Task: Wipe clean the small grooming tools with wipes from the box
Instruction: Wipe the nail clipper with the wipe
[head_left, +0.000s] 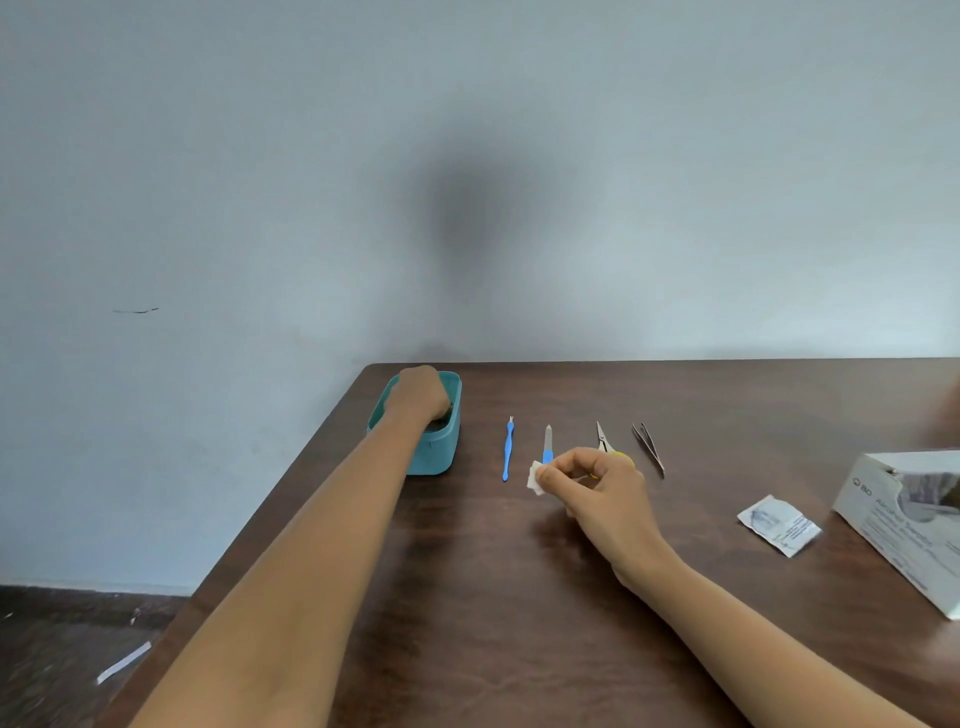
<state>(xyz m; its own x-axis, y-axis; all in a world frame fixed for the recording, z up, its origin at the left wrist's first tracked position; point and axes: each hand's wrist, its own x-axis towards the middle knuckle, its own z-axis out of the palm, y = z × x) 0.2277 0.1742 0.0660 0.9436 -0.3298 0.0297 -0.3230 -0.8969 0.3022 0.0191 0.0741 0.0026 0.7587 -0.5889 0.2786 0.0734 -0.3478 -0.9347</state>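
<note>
My left hand (422, 391) reaches down into a teal container (435, 454) at the table's far left corner; its fingers are hidden inside. My right hand (597, 480) pinches a small white wipe (535, 475) just above the table. Behind it lie a blue cuticle tool (507, 449), a blue-handled nail file (547, 441), small scissors (602, 439) with yellow handles partly hidden by my hand, and dark tweezers (649, 447), all in a row.
A torn wipe sachet (779, 525) lies on the brown table (467, 597) at the right. The grey-white wipe box (904, 519) stands at the right edge. The wall is right behind the table; the table's left edge drops to the floor.
</note>
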